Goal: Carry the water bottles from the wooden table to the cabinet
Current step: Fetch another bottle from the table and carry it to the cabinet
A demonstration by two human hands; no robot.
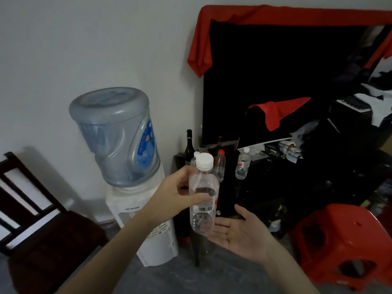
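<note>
A clear water bottle (203,194) with a white cap and a barcode label is upright in mid-air at the centre of the head view. My left hand (180,194) grips its middle, thumb across the front. My right hand (239,232) is open, palm up, just below and right of the bottle's base. Behind it a dark cabinet top (275,166) carries other bottles: one with a red cap (220,164), one with a white cap (243,164), and a tall dark glass bottle (189,147).
A white water dispenser (148,219) with a large blue jug (116,134) stands left of the cabinet. A dark wooden chair (31,209) is at the far left, a red plastic stool (343,240) at the lower right. Red cloth (275,15) drapes a black screen.
</note>
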